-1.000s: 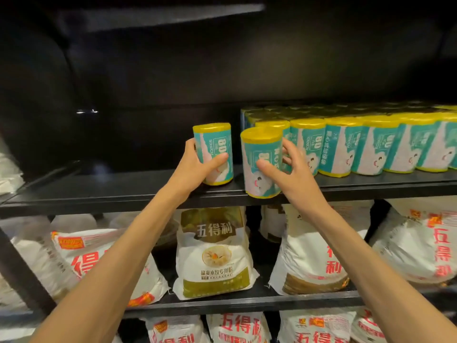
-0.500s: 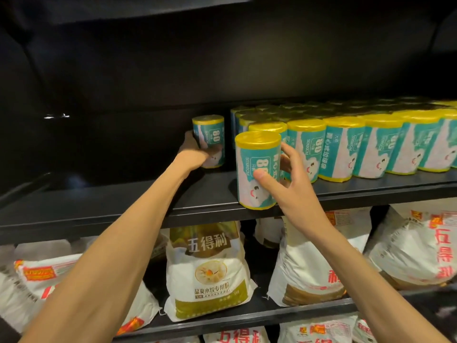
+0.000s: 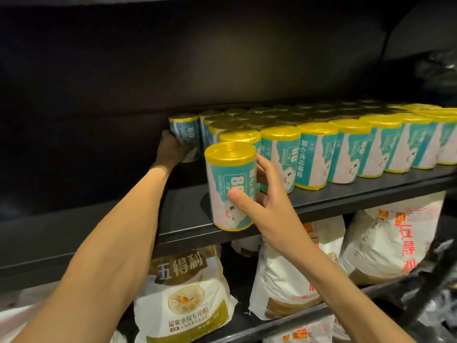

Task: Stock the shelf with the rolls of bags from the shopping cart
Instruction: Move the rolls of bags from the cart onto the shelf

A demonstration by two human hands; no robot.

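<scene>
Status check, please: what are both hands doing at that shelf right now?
Left hand grips back roll, deep on shelf. Right hand grips front roll at shelf edge. Nothing blocking.

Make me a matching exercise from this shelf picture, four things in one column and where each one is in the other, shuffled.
Column one:
1. left hand
2. right hand
3. white flour sack with olive-green band
4. row of yellow-capped teal bag rolls

Column two:
A. on the lower shelf, under the black shelf board
B. gripping the yellow-capped teal roll at the shelf's front edge
C. lined up along the upper shelf to the right
D. gripping the yellow-capped teal roll deep at the back

Pairs: 1-D, 2-B, 3-A, 4-C
</scene>
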